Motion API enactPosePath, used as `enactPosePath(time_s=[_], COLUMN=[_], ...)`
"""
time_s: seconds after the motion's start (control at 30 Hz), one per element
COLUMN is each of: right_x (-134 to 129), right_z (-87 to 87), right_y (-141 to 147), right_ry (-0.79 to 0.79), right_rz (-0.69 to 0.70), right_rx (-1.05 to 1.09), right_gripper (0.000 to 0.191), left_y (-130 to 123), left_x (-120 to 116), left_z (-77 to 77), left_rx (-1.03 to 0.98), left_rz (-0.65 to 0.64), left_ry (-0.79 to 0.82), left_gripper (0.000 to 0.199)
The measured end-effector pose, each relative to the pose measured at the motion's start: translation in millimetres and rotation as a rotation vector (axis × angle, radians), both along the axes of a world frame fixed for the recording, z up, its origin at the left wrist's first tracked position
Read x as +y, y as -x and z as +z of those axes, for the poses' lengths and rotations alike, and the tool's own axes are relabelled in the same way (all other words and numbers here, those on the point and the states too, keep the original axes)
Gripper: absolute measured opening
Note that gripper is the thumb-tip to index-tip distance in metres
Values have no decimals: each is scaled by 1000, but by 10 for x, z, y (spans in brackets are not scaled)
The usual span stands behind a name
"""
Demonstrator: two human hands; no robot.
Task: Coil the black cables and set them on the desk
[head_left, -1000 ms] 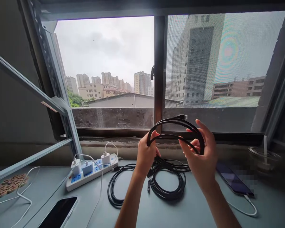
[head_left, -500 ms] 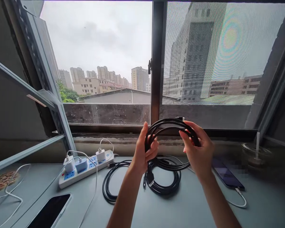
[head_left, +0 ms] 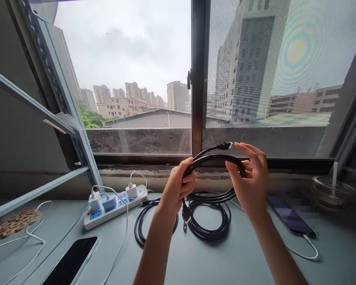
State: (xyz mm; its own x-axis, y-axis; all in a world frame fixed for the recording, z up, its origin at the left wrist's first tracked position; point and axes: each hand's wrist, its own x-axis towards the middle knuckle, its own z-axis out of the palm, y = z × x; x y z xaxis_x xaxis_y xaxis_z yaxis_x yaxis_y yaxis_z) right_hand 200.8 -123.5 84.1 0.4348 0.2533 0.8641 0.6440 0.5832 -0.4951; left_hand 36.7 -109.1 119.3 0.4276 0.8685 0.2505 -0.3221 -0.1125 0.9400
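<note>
A coiled black cable (head_left: 215, 157) is held up between both hands above the desk. My left hand (head_left: 180, 184) is closed around its left side. My right hand (head_left: 253, 174) has the right side of the loops between thumb and curled fingers, its index finger stretched toward a plug. That plug (head_left: 224, 146) sticks up above the coil on a loose end, just short of the fingertip. Another black plug (head_left: 186, 213) hangs below my left hand. On the desk beneath lie two more black cable coils, a left coil (head_left: 139, 225) and a right coil (head_left: 212, 236).
A white power strip (head_left: 90, 225) with chargers stands at left, near a phone (head_left: 72, 259). A second phone (head_left: 290, 217) with a white cord and a lidded cup with a straw (head_left: 332, 192) are at right. A metal frame (head_left: 87, 148) rises at left before the window.
The plug end has come away from the coil and now stands above it. My right index finger has straightened off the loops. The view has shifted slightly.
</note>
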Motion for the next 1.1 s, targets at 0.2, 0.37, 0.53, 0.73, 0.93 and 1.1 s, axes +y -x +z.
enactPosePath(time_s=[0.2,0.37,0.53,0.73,0.93,1.1], right_x=[38,8,-126,-372,-478,-528], right_z=[-42,-13,34,60,89,121], right_y=[35,115,218,419,368,247], right_ry=[62,-11,3,127,304,310], right_rz=[86,186,231,541,1044,1045], right_rx=[-14,-86,-61,26,407,558], right_gripper=[35,45,13,29,42,34], left_y=[135,207,341,495,274,63], left_x=[8,-34,-16,40,-45,-141], left_z=[33,65,88,65,28,32], left_rx=[104,149,65,-103,-86,-7], left_rz=[106,157,345,344,213,196], left_ry=[-132,-298,-389,-447,-343,-296], left_gripper=[69,77,74,75,76,72])
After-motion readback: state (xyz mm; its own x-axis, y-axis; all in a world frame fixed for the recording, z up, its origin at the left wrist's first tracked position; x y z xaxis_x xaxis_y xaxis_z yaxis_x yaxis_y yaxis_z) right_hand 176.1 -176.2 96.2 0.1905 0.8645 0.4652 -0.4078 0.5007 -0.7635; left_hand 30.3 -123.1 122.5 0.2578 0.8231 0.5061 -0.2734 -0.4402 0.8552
